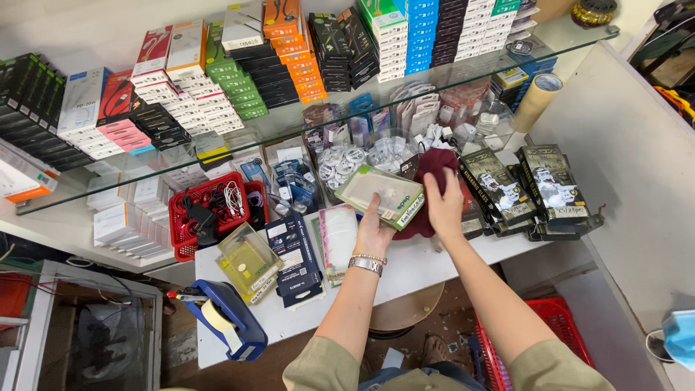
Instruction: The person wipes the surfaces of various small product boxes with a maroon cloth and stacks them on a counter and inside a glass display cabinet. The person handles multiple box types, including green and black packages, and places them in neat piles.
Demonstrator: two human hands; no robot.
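The left hand (374, 230), a metal bracelet watch on its wrist, grips the lower edge of a flat rectangular clear plastic package with a green card insert (380, 195), holding it tilted just above the white counter (405, 264). The right hand (444, 206) lies spread with its fingers pressed onto a crumpled dark red cloth (434, 168), soft and matte, which touches the package's right end and hangs down behind it; the fingers look closed on the fabric.

To the right of the cloth, long black glossy boxes with pictured fronts (532, 190) lean in overlapping rows. To the left, on the counter, lie a pale pink soft pouch (338, 235), a dark blue printed carton (295, 257) and a clear yellow-tinted plastic case (248, 259). A blue tape dispenser with a roll of beige tape (226, 317) sits at the counter's near left corner.

A red plastic mesh basket (210, 213) holds tangled black and white cables. Behind the package, clear round tubs (346, 161) hold coiled white cables.

Above, a glass shelf (304, 123) carries slanted stacks of small slim cardboard boxes: black, white, pink, green, orange and blue. A roll of tan tape (539, 98) stands under the shelf at the right.
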